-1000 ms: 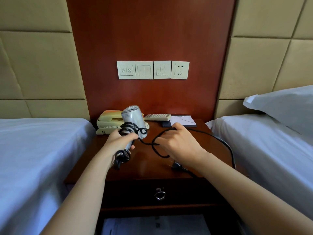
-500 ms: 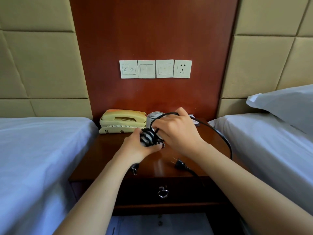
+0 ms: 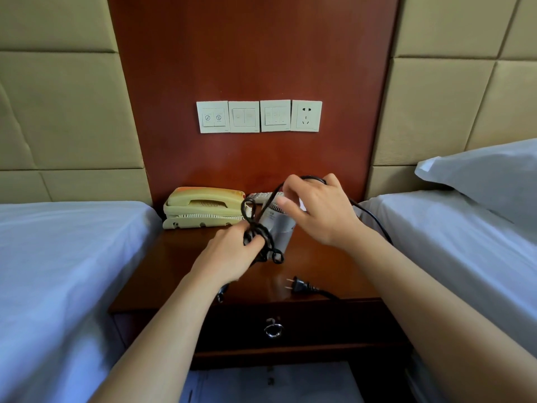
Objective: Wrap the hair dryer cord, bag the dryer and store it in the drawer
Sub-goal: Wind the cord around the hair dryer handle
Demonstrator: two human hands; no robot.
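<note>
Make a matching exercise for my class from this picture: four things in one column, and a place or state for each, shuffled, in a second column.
Things
1 hair dryer
2 plug
3 telephone
4 drawer

Places and states
A closed
B lying loose near the front of the nightstand
C held in the left hand
D at the back left of the nightstand

Pairs: 1-C, 2-B, 3-D, 4-A

nightstand [image 3: 180,266]: glossy wood | hair dryer [image 3: 279,231]: smooth plastic | drawer ring [image 3: 273,330]: shiny metal | sheet [image 3: 58,257]: cloth
</note>
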